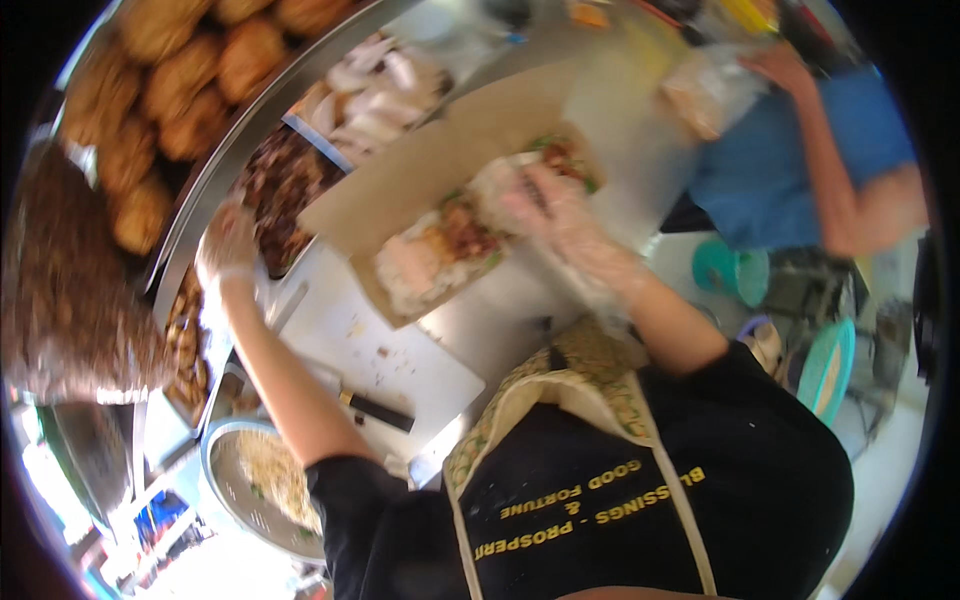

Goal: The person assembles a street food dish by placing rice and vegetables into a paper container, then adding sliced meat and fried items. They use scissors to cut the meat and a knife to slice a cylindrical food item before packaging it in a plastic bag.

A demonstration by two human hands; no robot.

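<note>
The person is standing at a long steel counter (520, 300) and is working over a sheet of brown wrapping paper (400, 180) that is lying across the middle of it, with one corner pointing to the near edge. On the paper a portion of food (440, 245) is lying: rice, it seems, with dark pieces of meat and some green leaves, running from the near corner of the paper toward its far right side.

The right hand (550, 215), in a thin clear glove, is resting on the right part of the food with fingers spread and bent, pressing it or gathering it; I cannot tell if it is really gripping something, because the picture is blurred there. The left hand (228, 245), also gloved, is reaching away to the left edge of the counter, over a tray of dark cooked meat (285, 185); its fingers are curled downward, but whether they are already holding a piece I cannot tell.

In my judgement, to do this step well the right hand should be keeping the portion compact and inside the paper, well away from its edges, while the left hand is bringing only a small amount and placing it on the middle.

Nearer to the person a white cutting board (370, 345) is lying with a black-handled knife (375, 408) at its near edge.
</note>
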